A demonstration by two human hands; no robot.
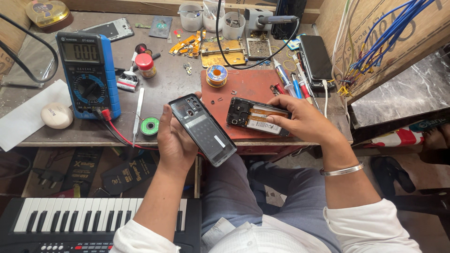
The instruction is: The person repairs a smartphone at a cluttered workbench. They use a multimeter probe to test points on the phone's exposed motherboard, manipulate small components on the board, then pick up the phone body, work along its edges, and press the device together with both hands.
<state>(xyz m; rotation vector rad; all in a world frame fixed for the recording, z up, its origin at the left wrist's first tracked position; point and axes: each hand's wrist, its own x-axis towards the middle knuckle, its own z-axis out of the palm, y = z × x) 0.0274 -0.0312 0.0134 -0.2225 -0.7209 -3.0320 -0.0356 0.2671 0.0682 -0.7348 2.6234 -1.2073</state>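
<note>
worn grey tabletop [178, 84] under even light, cardboard wall [342, 28] at right, keyboard [93, 225] below its edge.

left hand [174, 138]: back cover [202, 130] | right hand [300, 119]: opened phone [255, 118]

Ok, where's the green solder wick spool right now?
The green spool lies on the table, left of the left hand, beside the tweezers and right of the blue multimeter.
</note>
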